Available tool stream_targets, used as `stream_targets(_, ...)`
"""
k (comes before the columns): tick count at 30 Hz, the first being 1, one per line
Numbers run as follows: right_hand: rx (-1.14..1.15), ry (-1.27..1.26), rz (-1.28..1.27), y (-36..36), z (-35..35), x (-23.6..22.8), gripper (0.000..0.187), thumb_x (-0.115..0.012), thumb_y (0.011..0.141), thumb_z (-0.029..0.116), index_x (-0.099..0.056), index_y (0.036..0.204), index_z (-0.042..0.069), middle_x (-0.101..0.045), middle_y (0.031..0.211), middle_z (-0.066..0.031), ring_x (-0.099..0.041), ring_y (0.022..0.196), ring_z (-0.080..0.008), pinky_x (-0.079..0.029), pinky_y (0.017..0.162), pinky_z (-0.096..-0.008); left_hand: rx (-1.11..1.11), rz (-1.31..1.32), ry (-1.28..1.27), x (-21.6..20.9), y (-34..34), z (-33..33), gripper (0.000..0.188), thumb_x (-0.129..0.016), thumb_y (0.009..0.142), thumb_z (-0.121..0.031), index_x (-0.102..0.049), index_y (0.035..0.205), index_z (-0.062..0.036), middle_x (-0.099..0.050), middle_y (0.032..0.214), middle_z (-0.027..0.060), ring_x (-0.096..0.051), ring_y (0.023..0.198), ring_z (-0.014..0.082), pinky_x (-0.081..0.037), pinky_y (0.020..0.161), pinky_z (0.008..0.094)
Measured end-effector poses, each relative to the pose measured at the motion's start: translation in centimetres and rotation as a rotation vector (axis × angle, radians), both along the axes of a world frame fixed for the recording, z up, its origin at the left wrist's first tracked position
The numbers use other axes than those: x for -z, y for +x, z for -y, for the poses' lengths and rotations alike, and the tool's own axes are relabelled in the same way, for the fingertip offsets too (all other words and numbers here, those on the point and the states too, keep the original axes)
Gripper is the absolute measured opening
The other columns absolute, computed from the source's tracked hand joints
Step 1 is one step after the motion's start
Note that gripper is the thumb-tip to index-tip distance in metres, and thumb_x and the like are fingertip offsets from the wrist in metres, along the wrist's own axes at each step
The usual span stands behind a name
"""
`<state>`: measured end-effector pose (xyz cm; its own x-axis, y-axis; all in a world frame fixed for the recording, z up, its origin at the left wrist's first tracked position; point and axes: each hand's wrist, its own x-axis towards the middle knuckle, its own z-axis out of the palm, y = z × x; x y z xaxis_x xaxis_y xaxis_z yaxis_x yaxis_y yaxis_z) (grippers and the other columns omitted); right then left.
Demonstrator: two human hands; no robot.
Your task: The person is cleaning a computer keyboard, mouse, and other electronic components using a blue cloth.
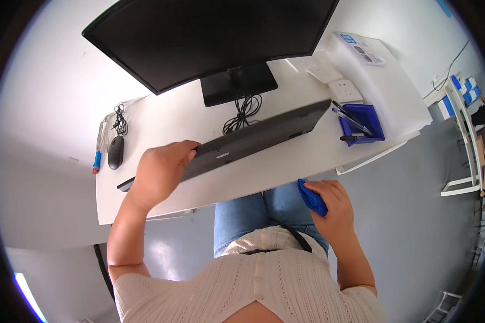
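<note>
A black keyboard [253, 141] is tipped up on its long edge on the white desk, its underside facing me. My left hand [164, 167] grips its upper edge left of the middle, with the fingertips hidden behind it. Off the desk's front edge, my right hand [331, 207] is closed around a folded blue cloth [311, 198]. A bundled black cable [243, 114] lies just behind the keyboard.
A black monitor [210, 37] stands at the back on its base [240, 84]. On the left lie a black mouse [116, 152] and a blue-ended cable [97, 161]. Right of the keyboard are a blue pen tray [376, 128], white socket plates [346, 90] and stacked white sheets [382, 81].
</note>
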<state>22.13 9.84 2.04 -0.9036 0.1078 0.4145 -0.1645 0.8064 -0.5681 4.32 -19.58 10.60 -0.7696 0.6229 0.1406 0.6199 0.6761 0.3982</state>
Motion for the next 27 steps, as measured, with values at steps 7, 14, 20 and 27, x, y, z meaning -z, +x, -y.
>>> stream_targets(7, -0.076, -0.086, -0.047, -0.7, 0.5, -0.2, 0.048, -0.07, 0.065, -0.007, -0.068, 0.111, 0.007, -0.072, 0.11, -0.0092, -0.065, 0.1, -0.0331, -0.053, 0.089, -0.0395, -0.125, 0.499, 0.314, 0.6, -2.9, 3.1, 0.027, -0.059, 0.1, -0.014, -0.066, 0.112, 0.0084, -0.072, 0.093, 0.0122, -0.065, 0.083, 0.0156, -0.051, 0.082, 0.0295)
stream_targets(14, -0.073, -0.113, -0.298, -1.2, 0.4, -0.6, 0.041, -0.072, 0.066, -0.008, -0.07, 0.106, 0.003, -0.073, 0.109, -0.0126, -0.067, 0.101, -0.0321, -0.053, 0.09, -0.0393, -0.243, 1.053, 0.634, 2.5, -5.5, 4.8, 0.028, -0.061, 0.098, -0.012, -0.067, 0.114, 0.0104, -0.072, 0.101, 0.0138, -0.069, 0.09, 0.0174, -0.054, 0.086, 0.0274)
stream_targets(20, -0.096, -0.104, -0.259, -2.7, 1.1, -0.1, 0.041, -0.071, 0.067, -0.008, -0.07, 0.107, 0.003, -0.073, 0.11, -0.0127, -0.066, 0.101, -0.0321, -0.052, 0.091, -0.0392, -0.146, 1.134, 0.537, 5.7, -8.4, 3.6, 0.028, -0.062, 0.096, -0.013, -0.069, 0.113, 0.0087, -0.073, 0.102, 0.0138, -0.068, 0.087, 0.0178, -0.054, 0.085, 0.0272)
stream_targets(27, -0.084, 0.151, -0.242, -6.9, -0.3, -0.3, 0.049, -0.07, 0.065, -0.009, -0.072, 0.111, 0.008, -0.071, 0.118, -0.0097, -0.062, 0.11, -0.0337, -0.05, 0.095, -0.0419, -0.077, 1.169, 0.38, 7.8, -11.5, 2.2, 0.029, -0.063, 0.096, -0.014, -0.07, 0.114, 0.0077, -0.074, 0.103, 0.0133, -0.068, 0.089, 0.0174, -0.054, 0.086, 0.0273)
